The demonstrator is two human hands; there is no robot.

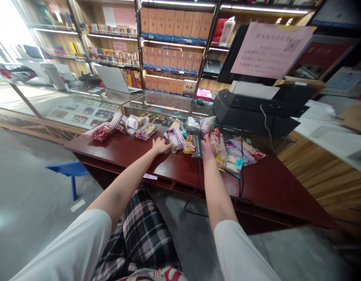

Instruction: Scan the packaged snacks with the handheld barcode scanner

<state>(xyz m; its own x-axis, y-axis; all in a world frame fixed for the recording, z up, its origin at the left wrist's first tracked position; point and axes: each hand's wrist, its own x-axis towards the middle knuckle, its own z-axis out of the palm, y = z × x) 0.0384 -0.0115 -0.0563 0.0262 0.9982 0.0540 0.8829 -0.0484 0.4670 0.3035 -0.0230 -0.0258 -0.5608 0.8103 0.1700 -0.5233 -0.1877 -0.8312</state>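
Observation:
My right hand (208,148) is wrapped round the handle of a dark grey barcode scanner (197,144), whose cable hangs over the front of the table. Just left of it lies a clear and white snack bag with a purple band (177,139). My left hand (162,146) rests low over the table at that bag's left edge, thumb and fingers apart. Partly behind the scanner is a yellow packet (187,148). Beside my right hand lie a red and clear packet (216,141) and a pack with a blue label (233,164).
More snack bags lie on the dark red table (274,187), including a red one (102,132) at left. Behind it runs a glass display counter (159,102). A black printer-like machine (253,111) stands back right. A blue stool (67,169) is at left. Another cable (241,175) crosses the table.

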